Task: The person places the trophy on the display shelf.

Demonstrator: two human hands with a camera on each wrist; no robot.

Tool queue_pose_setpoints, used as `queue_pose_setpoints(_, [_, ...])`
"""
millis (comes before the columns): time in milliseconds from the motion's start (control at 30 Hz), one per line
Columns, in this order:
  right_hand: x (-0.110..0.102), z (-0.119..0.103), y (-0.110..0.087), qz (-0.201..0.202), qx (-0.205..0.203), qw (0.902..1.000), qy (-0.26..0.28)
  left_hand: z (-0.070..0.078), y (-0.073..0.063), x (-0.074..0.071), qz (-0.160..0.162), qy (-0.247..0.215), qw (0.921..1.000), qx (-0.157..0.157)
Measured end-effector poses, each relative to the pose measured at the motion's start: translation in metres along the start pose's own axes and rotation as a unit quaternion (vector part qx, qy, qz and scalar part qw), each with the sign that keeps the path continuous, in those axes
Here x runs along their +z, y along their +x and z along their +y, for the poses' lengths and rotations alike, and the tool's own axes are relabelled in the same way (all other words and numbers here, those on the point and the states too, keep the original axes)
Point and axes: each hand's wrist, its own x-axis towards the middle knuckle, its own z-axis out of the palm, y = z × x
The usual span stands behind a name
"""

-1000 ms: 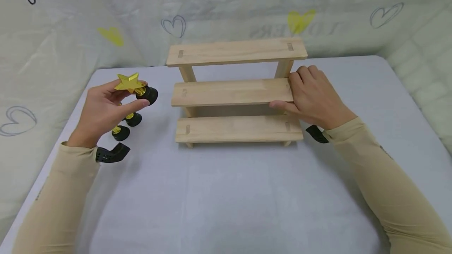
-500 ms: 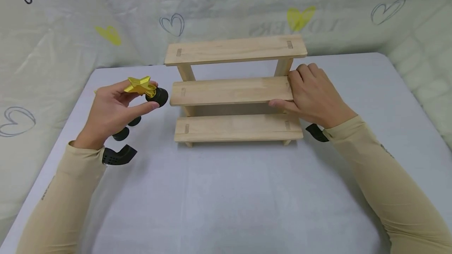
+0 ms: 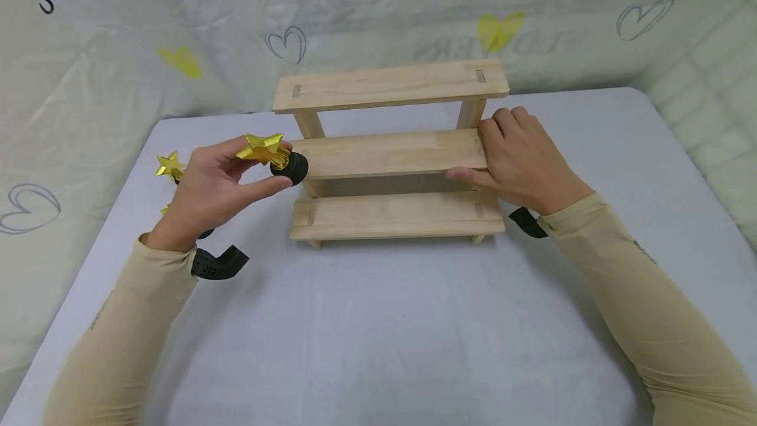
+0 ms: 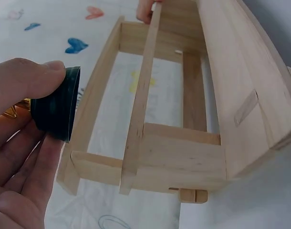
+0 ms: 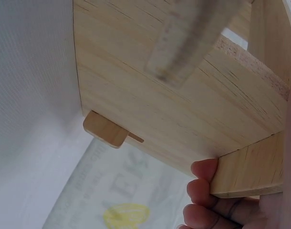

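Note:
A small trophy with a gold star and a black base (image 3: 290, 168) is pinched between the thumb and fingers of my left hand (image 3: 221, 186). It is tilted, base toward the left end of a three-tier wooden shelf (image 3: 390, 153). The left wrist view shows the trophy's dark round base (image 4: 57, 104) between thumb and fingers, beside the shelf's end. My right hand (image 3: 514, 160) grips the right end of the middle board, thumb along its front edge. From the right wrist, the curled fingers (image 5: 202, 191) wrap round the board's end (image 5: 248, 171).
Behind my left hand, another gold star trophy (image 3: 171, 165) stands on the white-covered table (image 3: 390, 321), with one more mostly hidden by the wrist. A pale sheet printed with hearts (image 3: 367, 12) hangs behind the table.
My left hand has moved right with the trophy, closer to the shelf's left end. A star trophy behind it has come into view. My right hand has kept its grip on the middle board.

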Motion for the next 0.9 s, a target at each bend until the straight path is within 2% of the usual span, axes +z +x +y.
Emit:
queue_pose_setpoints(167, [0.002, 0.001, 0.0, 0.01, -0.004, 0.9999, 0.0, 0.003, 0.006, 0.008, -0.006, -0.02, 0.9997, 0.016])
queue_pose_setpoints(433, [0.006, 0.002, -0.001, 0.026, -0.007, 0.9996, 0.002, 0.008, 0.013, 0.02, -0.022, -0.007, 0.9995, 0.02])
queue_pose_setpoints(733, [0.004, 0.001, 0.0, 0.006, 0.001, 1.0, 0.003, 0.015, 0.023, 0.035, -0.03, -0.025, 0.9981, 0.047])
queue_pose_setpoints(900, [0.001, 0.0, 0.001, -0.013, 0.01, 0.9999, 0.0, 0.016, 0.028, 0.044, -0.046, -0.043, 0.9964, 0.057])
